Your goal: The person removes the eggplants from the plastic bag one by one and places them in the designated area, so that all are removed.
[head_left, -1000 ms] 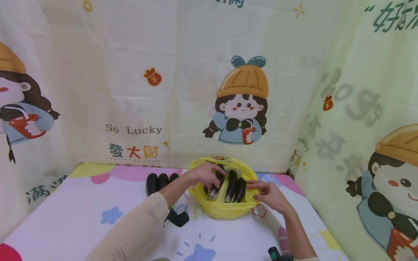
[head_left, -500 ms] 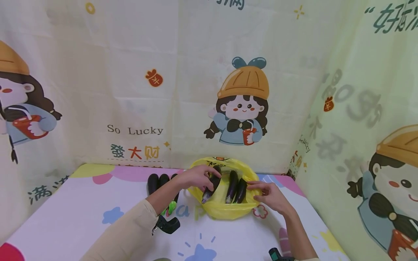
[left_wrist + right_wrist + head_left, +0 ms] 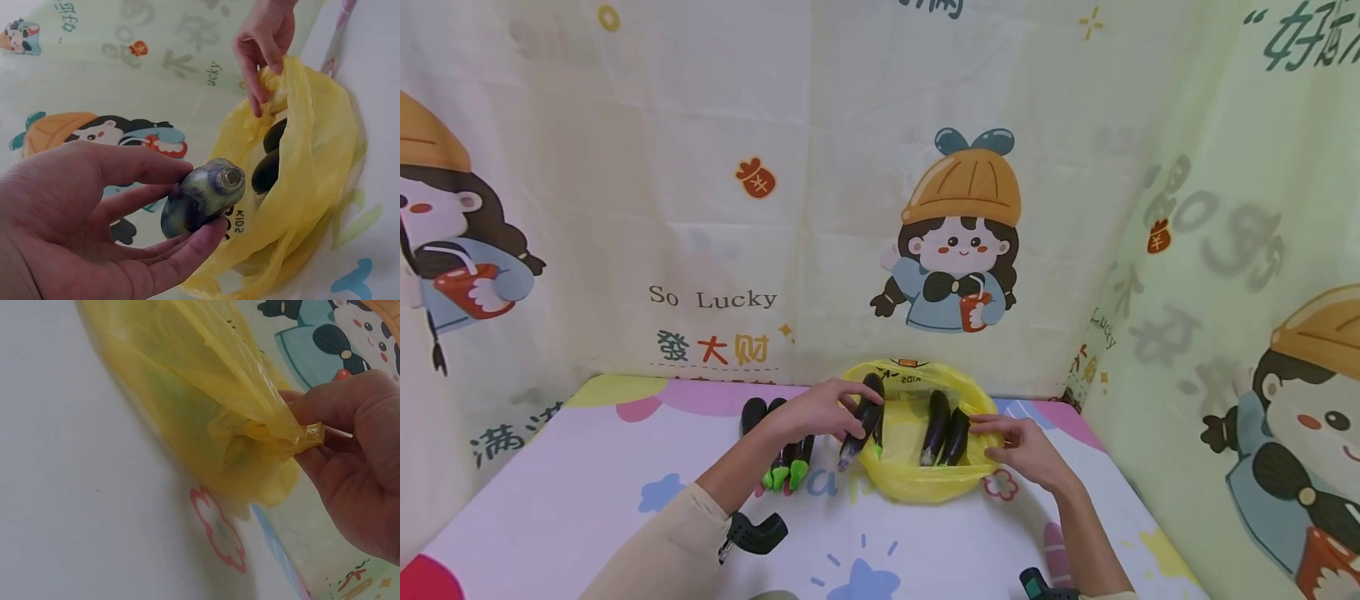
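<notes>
My left hand point(image 3: 822, 408) grips a dark purple eggplant point(image 3: 862, 423) between thumb and fingers, over the left rim of a yellow plastic bag point(image 3: 917, 485). In the left wrist view the eggplant's pale stem end point(image 3: 219, 182) points toward the camera. The bag stands with its mouth spread wide. Two eggplants point(image 3: 936, 427) lie side by side in its right half, and part of another point(image 3: 878, 437) shows at the left side, behind the held one. My right hand point(image 3: 1026, 450) pinches the gathered right edge of the bag, its plastic point(image 3: 306, 439) bunched between thumb and fingers.
Left of the bag, several eggplants point(image 3: 802, 454) with green stem ends lie in a row on the patterned table point(image 3: 700, 533), partly behind my left forearm. A printed cloth point(image 3: 820, 250) hangs right behind the table's far edge and along the right side.
My left hand has drawn the eggplant leftward from inside the bag to over its left rim. The right hand has kept its hold on the bag's edge.
</notes>
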Action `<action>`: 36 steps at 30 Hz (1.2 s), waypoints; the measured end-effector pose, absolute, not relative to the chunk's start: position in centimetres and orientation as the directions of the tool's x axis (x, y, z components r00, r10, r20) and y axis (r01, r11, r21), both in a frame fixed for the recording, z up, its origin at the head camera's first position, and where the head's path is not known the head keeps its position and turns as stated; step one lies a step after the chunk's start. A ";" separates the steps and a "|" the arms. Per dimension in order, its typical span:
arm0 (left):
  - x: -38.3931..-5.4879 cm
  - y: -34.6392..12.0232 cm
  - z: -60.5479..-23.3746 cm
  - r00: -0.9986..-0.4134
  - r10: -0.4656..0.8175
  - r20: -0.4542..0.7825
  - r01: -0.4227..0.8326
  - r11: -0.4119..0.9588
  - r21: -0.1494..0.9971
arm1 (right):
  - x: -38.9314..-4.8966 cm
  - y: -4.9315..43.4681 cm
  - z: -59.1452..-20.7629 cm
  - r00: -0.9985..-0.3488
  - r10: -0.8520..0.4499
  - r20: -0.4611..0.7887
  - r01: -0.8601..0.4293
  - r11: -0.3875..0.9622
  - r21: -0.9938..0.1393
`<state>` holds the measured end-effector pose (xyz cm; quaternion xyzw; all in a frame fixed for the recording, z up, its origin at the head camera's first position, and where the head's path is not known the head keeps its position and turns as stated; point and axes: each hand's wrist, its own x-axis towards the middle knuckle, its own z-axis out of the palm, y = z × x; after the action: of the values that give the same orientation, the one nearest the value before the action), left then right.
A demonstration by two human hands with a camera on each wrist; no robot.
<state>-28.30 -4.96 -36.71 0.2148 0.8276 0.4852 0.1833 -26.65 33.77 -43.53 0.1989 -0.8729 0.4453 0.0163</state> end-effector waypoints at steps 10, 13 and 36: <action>-26.9 -7.4 -37.0 -0.906 0.422 -0.031 0.190 0.472 0.861 | -26.6 33.4 -43.2 -0.920 -0.337 0.200 -0.362 0.534 -0.764; -26.6 -8.2 -37.2 -0.921 0.389 -0.021 0.178 0.468 0.865 | -26.5 33.4 -43.1 -0.921 -0.335 0.200 -0.362 0.546 -0.755; -24.6 -15.0 -38.4 -0.971 0.236 0.029 0.138 0.459 0.878 | -26.4 33.4 -43.2 -0.912 -0.350 0.212 -0.380 0.533 -0.756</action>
<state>-24.59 -15.04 -38.44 0.1095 0.8526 0.5087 0.0483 -26.40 33.38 -43.23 0.2086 -0.8753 0.4360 0.0173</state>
